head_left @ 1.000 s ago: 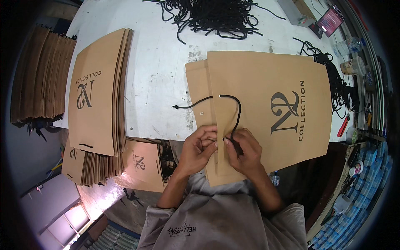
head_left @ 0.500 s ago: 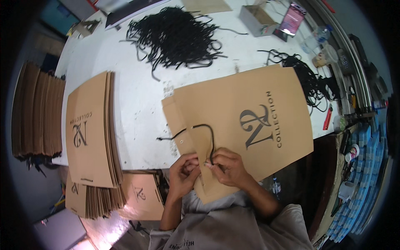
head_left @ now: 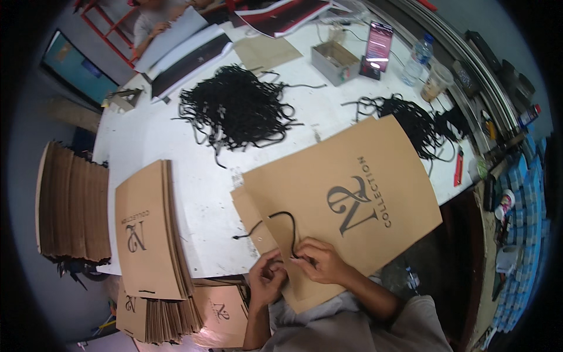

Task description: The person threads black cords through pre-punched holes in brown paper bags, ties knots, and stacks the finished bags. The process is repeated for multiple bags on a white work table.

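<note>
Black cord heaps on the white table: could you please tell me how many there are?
2: a large cord heap at the table's middle, and a smaller cord heap behind the brown paper bag; more may be hidden.

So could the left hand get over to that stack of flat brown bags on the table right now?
Probably yes. The left hand is at the near edge of the brown paper bag, busy with the black cord. Only bare white table lies between it and the stack of flat bags.
</note>
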